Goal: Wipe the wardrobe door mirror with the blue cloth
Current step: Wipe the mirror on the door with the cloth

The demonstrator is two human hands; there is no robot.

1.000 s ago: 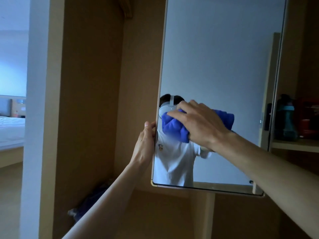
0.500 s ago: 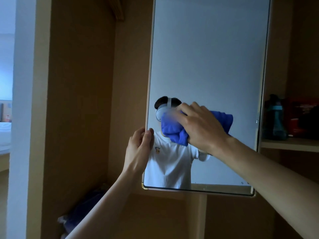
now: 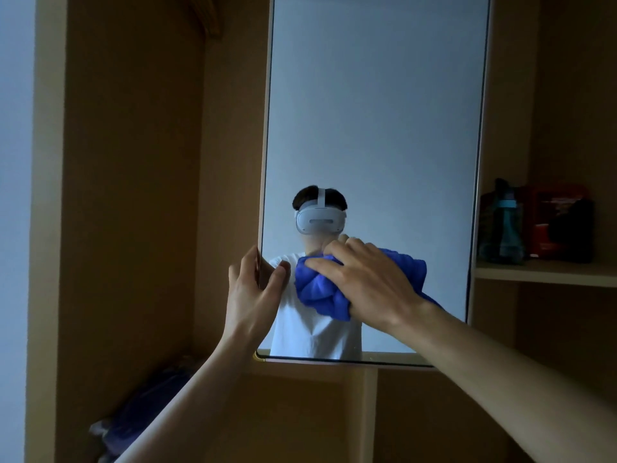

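Pressing flat against the glass, the right hand [image 3: 364, 282] spreads its fingers [image 3: 329, 264] over a bunched blue cloth [image 3: 320, 292], holding the wad against the lower part of the wardrobe door mirror [image 3: 374, 111]. The cloth bulges out from under the palm toward the mirror's left edge and also shows above the wrist on the right, where some of that blue may be its reflection. The right forearm runs down to the lower right corner of the view. Just beside the cloth, the left hand [image 3: 253, 289] grips the mirror's left edge, thumb on the glass side and the other fingers curled around behind the edge, so it is closed on the door itself. Its forearm comes up from the bottom of the view. The mirror is tall and narrow with a thin pale frame, and its bottom edge sits a little below both hands. In the glass above the cloth shows the reflection of a person in a white shirt wearing a white headset [image 3: 319, 220], with a plain pale wall behind. Around the door stands the open wardrobe [image 3: 133, 195], its brown panels dim. To the right of the mirror a shelf [image 3: 547, 274] carries a dark teal bottle [image 3: 502, 225] and, just beside it, a red box [image 3: 547, 222] partly covered by something dark. Low in the left compartment lies a heap of bluish fabric [image 3: 140, 412], too dim to make out further.
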